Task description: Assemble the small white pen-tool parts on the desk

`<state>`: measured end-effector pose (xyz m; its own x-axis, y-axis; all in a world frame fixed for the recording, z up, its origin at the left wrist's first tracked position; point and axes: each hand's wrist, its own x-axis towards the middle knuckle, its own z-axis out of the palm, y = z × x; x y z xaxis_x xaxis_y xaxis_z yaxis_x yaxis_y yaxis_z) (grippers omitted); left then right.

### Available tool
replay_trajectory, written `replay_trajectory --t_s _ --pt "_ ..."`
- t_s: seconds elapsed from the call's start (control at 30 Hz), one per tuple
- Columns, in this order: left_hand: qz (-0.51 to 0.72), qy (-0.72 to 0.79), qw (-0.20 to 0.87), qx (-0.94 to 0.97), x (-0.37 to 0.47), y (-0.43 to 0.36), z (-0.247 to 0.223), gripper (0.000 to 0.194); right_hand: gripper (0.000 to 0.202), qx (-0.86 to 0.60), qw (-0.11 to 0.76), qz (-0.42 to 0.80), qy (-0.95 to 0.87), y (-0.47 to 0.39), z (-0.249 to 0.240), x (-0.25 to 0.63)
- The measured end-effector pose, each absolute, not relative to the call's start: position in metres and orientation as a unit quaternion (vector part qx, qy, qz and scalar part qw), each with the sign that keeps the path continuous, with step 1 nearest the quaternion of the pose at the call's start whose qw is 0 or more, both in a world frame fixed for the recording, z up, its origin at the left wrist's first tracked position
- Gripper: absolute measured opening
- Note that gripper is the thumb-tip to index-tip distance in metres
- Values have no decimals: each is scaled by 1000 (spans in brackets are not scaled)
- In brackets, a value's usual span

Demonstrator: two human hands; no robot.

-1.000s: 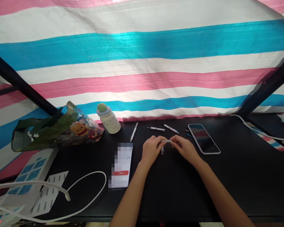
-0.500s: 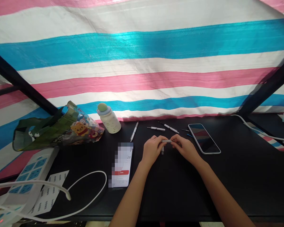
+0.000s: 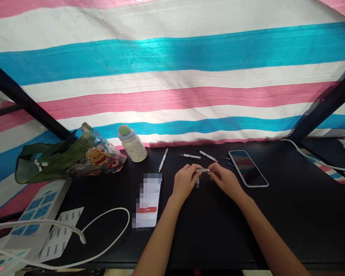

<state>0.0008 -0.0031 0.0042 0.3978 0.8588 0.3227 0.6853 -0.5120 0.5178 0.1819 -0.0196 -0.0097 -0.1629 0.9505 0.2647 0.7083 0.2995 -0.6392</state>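
Here, the black table (image 3: 290, 214) stands against a big striped sheet (image 3: 172, 76) of pink, blue and white. Near the middle, the left hand (image 3: 185, 182) and right hand (image 3: 224, 181) pinch a small grey pen piece (image 3: 202, 170) between fingertips. A phone (image 3: 247, 168) lies just right.

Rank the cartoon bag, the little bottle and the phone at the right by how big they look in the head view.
1. cartoon bag, clearly largest
2. phone
3. bottle, close to the phone in apparent size, so that order is unsure
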Motion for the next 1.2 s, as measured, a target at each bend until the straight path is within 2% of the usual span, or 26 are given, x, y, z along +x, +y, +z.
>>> replay_trajectory --t_s 0.33,0.83,1.1,1.2 --pt "292 463 170 820 1 -4 6 17 33 -563 266 165 -765 -19 -9 188" --pt "279 466 159 825 2 -4 5 17 24 -574 282 172 -750 -20 -6 180" --pt "239 464 145 840 2 -5 6 14 28 -574 283 149 -753 -19 -13 182" --pt "218 501 118 829 0 -4 2 22 28 -578 293 150 -747 -18 -13 183"
